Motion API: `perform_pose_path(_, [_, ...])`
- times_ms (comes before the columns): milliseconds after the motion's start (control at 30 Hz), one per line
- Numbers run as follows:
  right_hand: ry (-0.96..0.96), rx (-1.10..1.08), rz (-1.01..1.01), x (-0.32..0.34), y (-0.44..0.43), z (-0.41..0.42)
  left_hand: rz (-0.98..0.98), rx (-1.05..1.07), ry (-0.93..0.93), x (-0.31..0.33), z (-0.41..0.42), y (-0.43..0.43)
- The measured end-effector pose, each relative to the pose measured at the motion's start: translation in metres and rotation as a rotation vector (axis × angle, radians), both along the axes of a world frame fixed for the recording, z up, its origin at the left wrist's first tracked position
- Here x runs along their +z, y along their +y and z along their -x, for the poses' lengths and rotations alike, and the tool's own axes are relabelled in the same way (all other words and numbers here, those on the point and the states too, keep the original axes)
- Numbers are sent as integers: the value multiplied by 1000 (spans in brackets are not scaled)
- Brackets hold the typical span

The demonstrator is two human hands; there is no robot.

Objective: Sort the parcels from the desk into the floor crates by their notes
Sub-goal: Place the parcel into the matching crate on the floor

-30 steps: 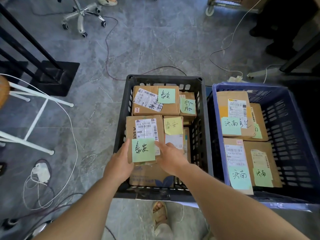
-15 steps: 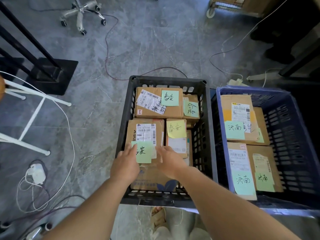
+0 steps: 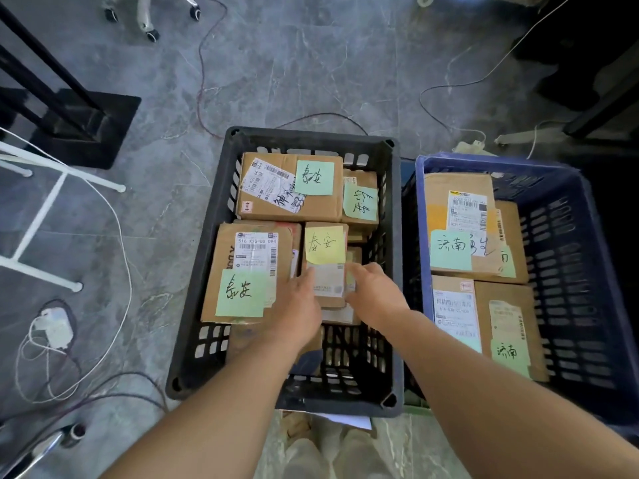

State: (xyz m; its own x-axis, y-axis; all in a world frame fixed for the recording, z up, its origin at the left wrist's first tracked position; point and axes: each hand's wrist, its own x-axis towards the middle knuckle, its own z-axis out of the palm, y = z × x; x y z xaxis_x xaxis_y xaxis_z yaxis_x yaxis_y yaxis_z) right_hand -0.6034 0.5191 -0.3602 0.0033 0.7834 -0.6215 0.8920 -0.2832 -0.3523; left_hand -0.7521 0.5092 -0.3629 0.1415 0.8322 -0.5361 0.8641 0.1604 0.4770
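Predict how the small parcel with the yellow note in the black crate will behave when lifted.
Probably stiff: the small parcel is a square-edged cardboard box. Likely light, since it looks narrow and small. Its yellow note is only sticky paper, so rubbing might peel it.

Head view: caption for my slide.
Left hand and right hand flank the yellow-note parcel in the black crate, blue crate beside.

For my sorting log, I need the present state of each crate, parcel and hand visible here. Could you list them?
Black crate, on the floor, holds several cardboard parcels.
Blue crate, beside it, holds green-note parcels.
Yellow-note parcel, lying in the black crate between both hands.
Left hand, straight fingers touch that parcel's left edge.
Right hand, at its right edge; grip unclear.
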Motion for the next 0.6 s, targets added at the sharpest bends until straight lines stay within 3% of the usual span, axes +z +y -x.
perform_pose_path(233, [24, 56, 53, -36, 13, 5, 16, 144, 83, -31, -25, 11])
perform_pose_path(333, [44, 42, 88, -44, 9, 9, 127, 264, 83, -33, -34, 10])
perform_pose_path(600, [47, -16, 49, -14, -6, 2, 141, 364, -1, -8, -40, 7])
